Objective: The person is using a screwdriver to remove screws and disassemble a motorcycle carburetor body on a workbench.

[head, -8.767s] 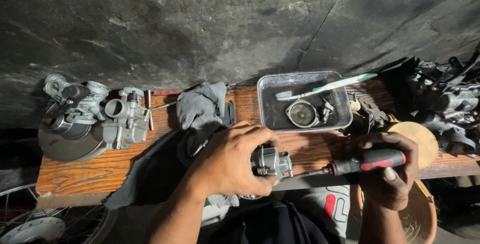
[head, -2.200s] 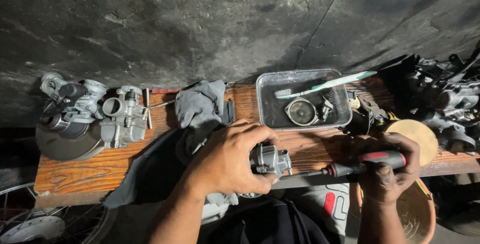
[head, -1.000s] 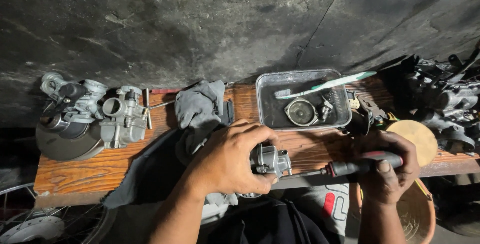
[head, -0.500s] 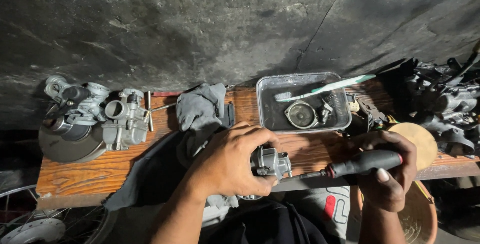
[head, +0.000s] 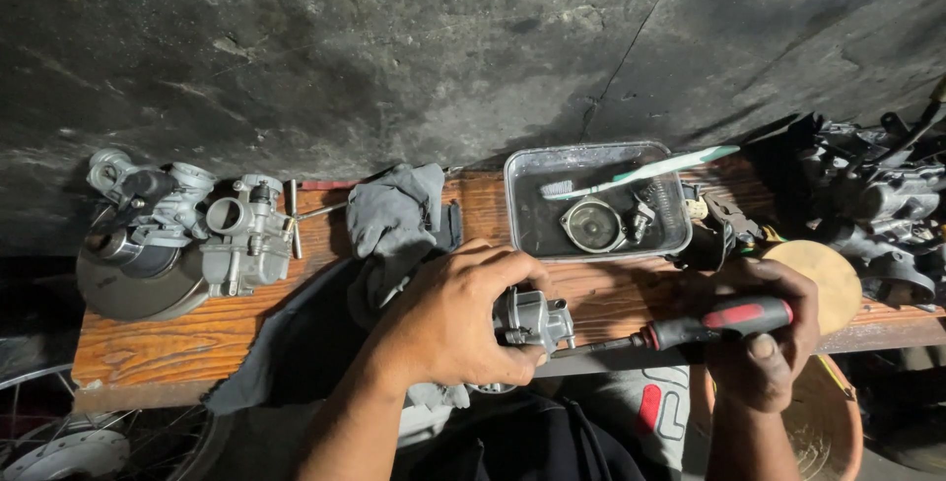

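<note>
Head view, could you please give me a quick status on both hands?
Left hand clamped on carburetor. Right hand gripping screwdriver, tip at carburetor. Grey rag behind, nothing blocking.

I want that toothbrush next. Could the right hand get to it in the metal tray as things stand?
Probably not at once: the right hand is closed around the screwdriver. The toothbrush lies uncovered across the metal tray, with nothing between.

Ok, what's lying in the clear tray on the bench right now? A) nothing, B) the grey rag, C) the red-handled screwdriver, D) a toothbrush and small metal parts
D: the toothbrush leans across the clear tray with small metal parts inside; the screwdriver is in the right hand, and the grey rag lies beside the tray.
</note>
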